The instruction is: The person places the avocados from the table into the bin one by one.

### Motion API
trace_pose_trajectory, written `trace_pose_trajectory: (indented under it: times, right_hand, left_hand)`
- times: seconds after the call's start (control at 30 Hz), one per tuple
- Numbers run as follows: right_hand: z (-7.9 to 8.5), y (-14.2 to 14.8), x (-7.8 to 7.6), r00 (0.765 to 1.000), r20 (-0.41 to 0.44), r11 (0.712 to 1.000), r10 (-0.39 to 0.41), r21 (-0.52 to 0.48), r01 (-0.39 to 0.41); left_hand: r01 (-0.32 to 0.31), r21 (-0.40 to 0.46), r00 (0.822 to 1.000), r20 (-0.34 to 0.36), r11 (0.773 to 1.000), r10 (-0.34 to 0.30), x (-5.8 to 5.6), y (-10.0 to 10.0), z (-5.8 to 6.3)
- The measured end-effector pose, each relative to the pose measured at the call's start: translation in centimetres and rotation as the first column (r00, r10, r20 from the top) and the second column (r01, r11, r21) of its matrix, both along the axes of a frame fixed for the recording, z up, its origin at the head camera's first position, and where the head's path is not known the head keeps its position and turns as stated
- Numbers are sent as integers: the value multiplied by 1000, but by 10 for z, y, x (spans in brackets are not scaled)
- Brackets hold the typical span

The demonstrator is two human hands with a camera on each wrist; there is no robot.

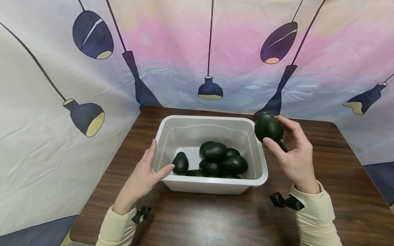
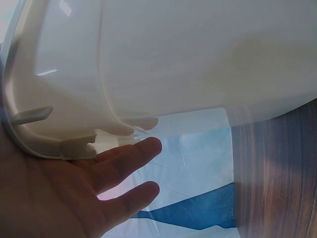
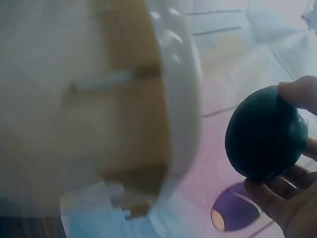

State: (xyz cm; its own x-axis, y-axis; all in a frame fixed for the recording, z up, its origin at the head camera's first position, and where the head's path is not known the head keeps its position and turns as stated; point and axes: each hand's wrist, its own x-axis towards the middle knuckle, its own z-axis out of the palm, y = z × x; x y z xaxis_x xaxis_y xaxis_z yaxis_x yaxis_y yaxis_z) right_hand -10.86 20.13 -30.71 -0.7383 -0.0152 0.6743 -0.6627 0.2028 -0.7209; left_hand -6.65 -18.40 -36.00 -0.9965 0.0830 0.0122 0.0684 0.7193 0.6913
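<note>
A pale grey plastic bin (image 1: 203, 187) stands on the table with several dark green avocados (image 1: 234, 164) inside. Most are piled toward its right; a single avocado (image 1: 180, 163) lies near the front left corner. My left hand (image 1: 140, 181) rests at that corner, thumb over the rim and fingers along the outside. In the left wrist view, its fingers (image 2: 129, 161) extend loosely under the rim. Beside the right rim, my right hand (image 1: 297, 155) holds an avocado (image 1: 268, 127) up between thumb and fingers. Another dark green shape (image 1: 282, 145) shows partly behind the thumb; its kind is unclear.
The brown wood-grain table (image 1: 197, 218) extends around the bin. Behind it hangs a cloth backdrop (image 1: 178, 44) printed with lamps. Each sleeve cuff carries a black strap, one of them (image 1: 286, 201) on the right wrist.
</note>
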Motion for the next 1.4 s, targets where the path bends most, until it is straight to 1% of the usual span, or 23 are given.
trace_pose_trajectory:
  times: [0.1, 0.17, 0.23, 0.33, 0.4, 0.5, 0.63, 0.7, 0.77, 0.87, 0.93, 1.03, 1.2, 1.27, 1.33, 1.4]
  right_hand:
    - [3, -8, 1, 999, 0, 996, 35, 86, -35]
    - [4, -11, 1, 999, -6, 987, 42, 156, -41]
    - [4, -13, -1, 999, -19, 973, 33, 230, -28]
    - [-3, -8, -6, 999, -40, 946, -14, 324, 26]
    - [-10, -2, -11, 999, -39, 938, -35, 344, 46]
    - [-18, 11, -16, 997, -14, 935, -71, 347, 72]
    - [-24, 28, -21, 987, 57, 930, -150, 346, 122]
    - [-28, 37, -25, 973, 99, 922, -207, 352, 160]
    - [-34, 47, -31, 953, 143, 909, -267, 365, 199]
    - [-47, 65, -40, 915, 210, 881, -345, 409, 238]
    - [-57, 76, -46, 889, 247, 860, -385, 446, 248]
    - [-75, 90, -55, 858, 287, 837, -426, 486, 254]
    - [-106, 107, -70, 813, 362, 827, -456, 510, 237]
    - [-118, 112, -75, 800, 388, 825, -457, 522, 218]
    - [-131, 115, -81, 797, 395, 815, -457, 545, 197]
    - [-142, 116, -85, 800, 391, 799, -454, 576, 172]
  left_hand:
    - [0, 0, 1000, 0, 1000, 0, 0, 0, 0]
    - [1, 0, 1000, -2, 1000, -1, 0, 0, 0]
    - [0, 1, 1000, -2, 1000, 0, 1, 0, 0]
    - [0, 4, 1000, -4, 1000, 0, 1, 0, 0]
    - [-2, 4, 1000, -5, 1000, 2, 0, 0, 0]
    - [-1, 3, 1000, -6, 1000, 1, 1, 0, 0]
    - [-2, 1, 1000, -12, 1000, 2, 1, -1, -1]
    - [-3, 2, 1000, -18, 1000, 3, 0, -1, -1]
    - [-3, 3, 1000, -23, 1000, 3, 0, -1, -1]
    - [-3, 2, 1000, -24, 1000, 3, -1, -1, -2]
    - [-1, 2, 1000, -25, 1000, 1, -1, -1, -2]
    - [-1, 1, 1000, -24, 1000, 1, -1, -1, -2]
    - [-4, 4, 1000, -22, 1000, 4, -1, -2, -1]
    - [-4, 6, 1000, -20, 1000, 4, 0, -2, -1]
    - [-3, 7, 1000, -14, 1000, 3, -1, -1, -1]
    - [-3, 7, 1000, -7, 1000, 3, 0, -1, -1]
